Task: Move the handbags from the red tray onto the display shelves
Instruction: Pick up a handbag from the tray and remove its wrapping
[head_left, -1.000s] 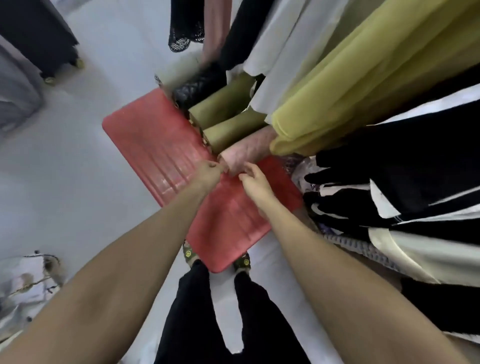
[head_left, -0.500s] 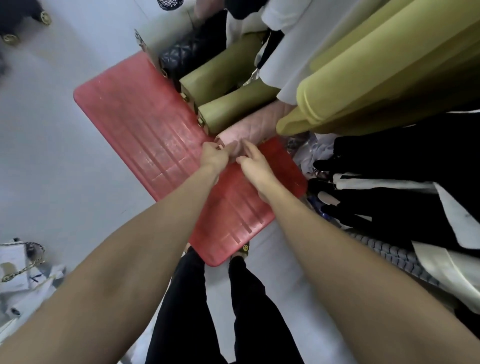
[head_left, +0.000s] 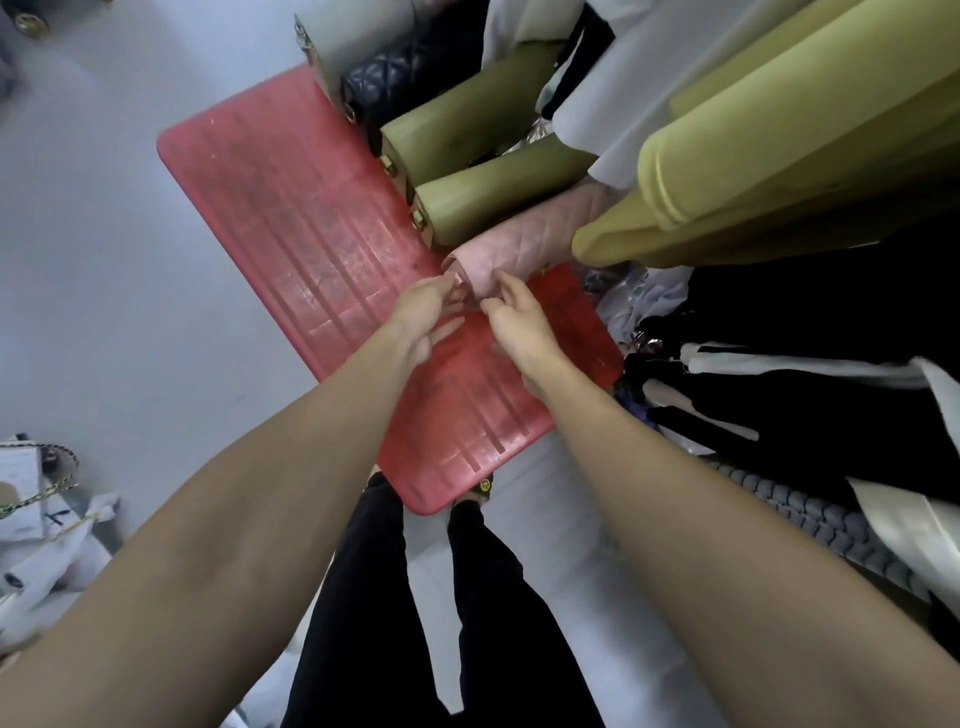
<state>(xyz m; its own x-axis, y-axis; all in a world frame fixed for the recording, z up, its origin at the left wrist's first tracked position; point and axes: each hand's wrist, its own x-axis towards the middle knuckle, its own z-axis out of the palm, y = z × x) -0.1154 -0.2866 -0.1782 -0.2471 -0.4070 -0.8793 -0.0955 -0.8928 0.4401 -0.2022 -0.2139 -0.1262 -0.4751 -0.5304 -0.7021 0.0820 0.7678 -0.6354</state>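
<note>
A red tray (head_left: 291, 208) lies on the pale floor. Along its right edge stands a row of handbags: a grey one (head_left: 358, 36), a black quilted one (head_left: 410, 78), two olive ones (head_left: 457, 130) (head_left: 498, 197) and, nearest, a pink quilted handbag (head_left: 524, 244). Hanging clothes hide the far ends of the bags. My left hand (head_left: 426, 312) touches the near end of the pink handbag with loosely spread fingers. My right hand (head_left: 514, 322) pinches the same end's lower corner between thumb and curled fingers.
Yellow-green garments (head_left: 753, 156) and black-and-white garments (head_left: 805, 338) hang close over the tray's right side. White bags with a chain strap (head_left: 36, 483) lie on the floor at lower left. My feet stand at the tray's near corner.
The view has shifted, so the tray and bags sit further right and lower. My left hand's fingers have loosened from a curl at the pink handbag's end; my right hand stays at that end.
</note>
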